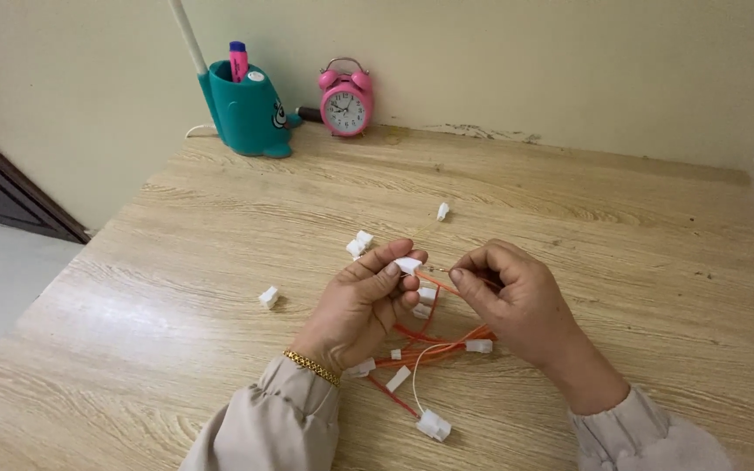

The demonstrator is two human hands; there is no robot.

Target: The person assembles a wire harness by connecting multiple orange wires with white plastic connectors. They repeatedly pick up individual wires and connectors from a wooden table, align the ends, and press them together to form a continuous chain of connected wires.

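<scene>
- Pinching a small white connector (pixel 408 264) between thumb and fingertips, the left hand (pixel 364 305) is holding it just above the wooden table (pixel 569 218)
- The right hand (pixel 512 296) is closing narrow on a thin orange wire (pixel 436 281), and the wire end is pointing at the connector, very near to it
- More orange and red wires (pixel 434 349) are lying in a bundle under both hands, with white plugs (pixel 434 426) at their ends
- Loose white connectors (pixel 359 243) are lying on the table near the left hand, one (pixel 269 296) to the left and one (pixel 442 211) further back
- A teal pen holder (pixel 250 113) and a pink alarm clock (pixel 346 103) are standing at the far edge, against the wall
</scene>
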